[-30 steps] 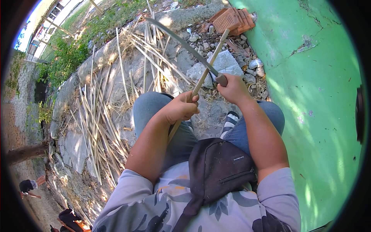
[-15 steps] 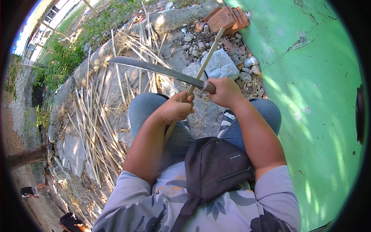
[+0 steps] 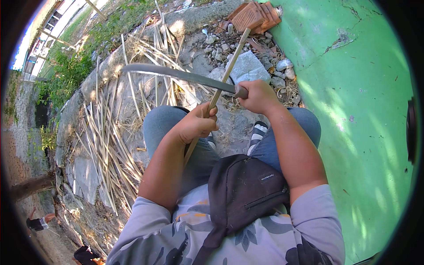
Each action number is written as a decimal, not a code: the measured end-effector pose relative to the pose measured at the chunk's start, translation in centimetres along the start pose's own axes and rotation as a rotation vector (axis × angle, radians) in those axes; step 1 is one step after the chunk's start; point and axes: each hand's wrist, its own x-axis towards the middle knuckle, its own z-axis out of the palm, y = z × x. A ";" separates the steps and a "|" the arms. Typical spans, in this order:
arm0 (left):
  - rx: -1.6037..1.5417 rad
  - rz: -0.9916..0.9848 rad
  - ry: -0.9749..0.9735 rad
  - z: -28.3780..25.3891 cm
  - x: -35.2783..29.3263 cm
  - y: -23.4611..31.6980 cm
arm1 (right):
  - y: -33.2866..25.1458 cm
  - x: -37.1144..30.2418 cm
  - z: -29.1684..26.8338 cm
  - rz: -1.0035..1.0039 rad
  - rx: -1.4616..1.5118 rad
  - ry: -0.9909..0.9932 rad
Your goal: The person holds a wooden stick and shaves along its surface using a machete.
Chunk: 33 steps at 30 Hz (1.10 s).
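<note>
My right hand (image 3: 259, 97) is closed round the handle of a machete (image 3: 181, 76), whose long blade points left. My left hand (image 3: 199, 121) grips a bamboo strip (image 3: 235, 56) that slants from beside my left thigh up to the far right. The blade lies across this strip, a little beyond my left fingers. Both hands are over the ground between my bent knees, in front of a black sling bag (image 3: 246, 190) on my body.
A pile of long, thin strips (image 3: 108, 145) lies on rough ground to the left. Ahead are a pale stone block (image 3: 249, 70), rubble and stacked orange tiles (image 3: 252, 18). Green-painted floor (image 3: 349, 145) spreads to the right. At the far lower left, other people (image 3: 40, 222) are partly visible.
My right hand has moved slightly away from me, so the machete blade crosses the bamboo strip farther from my left hand. Both grips stay closed. The view has shifted a little.
</note>
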 end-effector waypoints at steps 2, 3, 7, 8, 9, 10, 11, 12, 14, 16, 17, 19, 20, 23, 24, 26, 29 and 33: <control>0.047 -0.026 0.053 0.1 0.4 0.0 | 0.9 0.1 -0.1 0.127 0.108 -0.024; 0.048 -0.025 0.047 0.0 0.5 -0.1 | 1.0 0.0 0.0 0.129 0.104 -0.021; -0.018 -0.038 0.013 -0.4 -0.1 0.1 | -0.8 -0.4 1.0 0.032 0.091 0.014; -0.007 -0.031 0.003 -0.3 -0.1 0.1 | -1.0 -0.5 1.0 0.011 0.064 -0.001; -0.008 -0.031 0.003 -0.3 0.0 0.0 | -1.0 -0.3 0.7 0.011 0.064 -0.003; 0.022 -0.028 0.010 -0.1 0.1 -0.2 | -0.7 -0.1 0.2 0.039 -0.029 -0.007; 0.053 -0.024 0.016 0.0 0.2 -0.2 | -0.5 0.0 -0.1 0.068 -0.123 -0.012; 0.052 -0.026 0.015 -0.1 0.2 -0.3 | -0.1 0.0 -0.1 0.070 -0.123 -0.013; 0.077 -0.034 0.031 -0.1 0.5 -0.1 | 0.5 0.4 -0.1 0.196 0.077 0.008; 0.033 -0.039 0.004 -0.4 0.3 0.0 | 0.4 0.3 0.1 0.155 0.085 0.026; -0.014 -0.048 -0.021 -0.6 0.2 -0.1 | 0.1 0.1 0.4 0.115 0.095 0.041; 0.011 -0.048 -0.006 -0.4 0.2 0.1 | -0.7 -0.4 1.2 0.061 0.073 0.027; 0.035 -0.047 0.010 -0.2 0.1 0.1 | -1.0 -0.5 1.4 0.005 0.051 0.012; 0.100 -0.050 0.024 0.3 0.1 -0.2 | -1.4 0.0 -0.4 -0.013 -0.223 -0.100; 0.099 -0.054 0.024 0.3 0.0 -0.3 | -0.7 0.2 -0.5 -0.011 -0.220 -0.102; 0.098 -0.026 0.012 0.3 0.2 -0.2 | 0.9 0.6 -0.7 0.247 0.058 -0.007; 0.059 -0.042 -0.012 0.0 0.2 0.0 | 0.8 0.4 0.5 0.176 0.133 0.141; -0.003 -0.046 -0.045 -0.5 0.1 0.1 | 0.1 -0.3 1.2 0.047 0.100 0.094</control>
